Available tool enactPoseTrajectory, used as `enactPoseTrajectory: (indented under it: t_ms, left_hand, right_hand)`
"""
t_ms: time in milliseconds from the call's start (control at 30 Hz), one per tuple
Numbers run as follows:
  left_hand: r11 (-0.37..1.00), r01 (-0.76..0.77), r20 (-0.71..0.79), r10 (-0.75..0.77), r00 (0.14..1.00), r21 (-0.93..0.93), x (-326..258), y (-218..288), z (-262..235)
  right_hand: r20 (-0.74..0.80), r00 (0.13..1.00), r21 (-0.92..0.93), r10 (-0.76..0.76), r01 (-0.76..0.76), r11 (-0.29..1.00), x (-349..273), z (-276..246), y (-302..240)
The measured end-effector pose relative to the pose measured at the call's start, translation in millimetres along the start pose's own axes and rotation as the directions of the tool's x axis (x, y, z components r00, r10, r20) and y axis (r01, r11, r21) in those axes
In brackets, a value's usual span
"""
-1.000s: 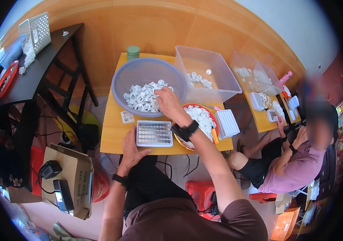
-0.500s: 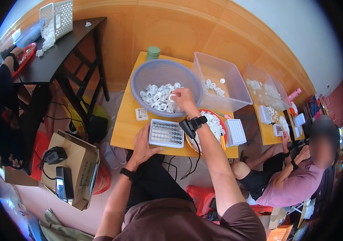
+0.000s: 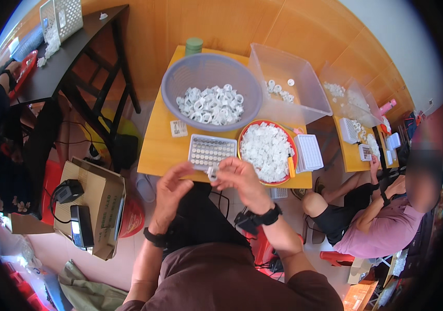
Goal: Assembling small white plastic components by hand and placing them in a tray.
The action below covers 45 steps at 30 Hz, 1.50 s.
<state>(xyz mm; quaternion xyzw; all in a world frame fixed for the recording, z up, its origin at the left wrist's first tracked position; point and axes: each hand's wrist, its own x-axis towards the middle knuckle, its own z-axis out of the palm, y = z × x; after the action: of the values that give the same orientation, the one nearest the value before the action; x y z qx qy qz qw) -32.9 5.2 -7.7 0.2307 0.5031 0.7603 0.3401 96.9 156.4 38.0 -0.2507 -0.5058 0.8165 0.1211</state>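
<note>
My right hand (image 3: 243,181) pinches a small white plastic ring-like part (image 3: 212,173) just over the table's front edge. Facing it from the left is my left hand (image 3: 172,191), slightly blurred, its fingers apart with nothing seen in them. Behind both hands lies a shallow white tray (image 3: 193,165) with rows of small round grey pieces (image 3: 213,149). A grey-purple basin (image 3: 169,90) beyond the tray holds a heap of white ring-like parts (image 3: 212,105). Right of the tray, a red round dish (image 3: 270,183) is filled with small white pieces (image 3: 265,150); an orange-handled tool (image 3: 291,167) rests at its rim.
Stacked white trays (image 3: 308,153) stand at the table's right edge, below a clear bin (image 3: 312,101). A green jar (image 3: 194,45) and a printed card (image 3: 178,128) are also there. At right sits a person in pink (image 3: 379,228); a cardboard box (image 3: 89,207) stands left.
My right hand has come back from the basin to the table's front edge with a white ring-like part. My left hand has lifted off the tray's side and moved toward it.
</note>
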Motion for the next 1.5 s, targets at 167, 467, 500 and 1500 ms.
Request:
enactPoseTrajectory:
  t_ms: [167,467,500,1500]
  left_hand:
    - [0.965,0.192,0.168,-0.162,0.972,-0.176,-21.2,-11.2,21.0]
    - [0.917,0.259,0.176,-0.213,0.961,-0.305,-18.7,-24.3,18.9]
    - [0.901,0.270,0.182,-0.219,0.959,-0.340,-18.0,-24.6,18.7]
    - [0.802,0.415,0.217,-0.354,0.910,-0.430,-38.7,-11.4,0.9]
  right_hand:
    - [-0.075,0.996,0.234,0.050,-0.031,0.972,-14.8,10.2,47.6]
    - [-0.241,0.964,0.119,-0.117,0.149,0.982,-26.0,29.6,50.1]
    - [-0.246,0.960,0.073,-0.134,0.156,0.985,-27.4,28.8,51.5]
    - [-0.160,0.745,-0.915,-0.648,0.135,0.381,32.1,-44.0,28.6]
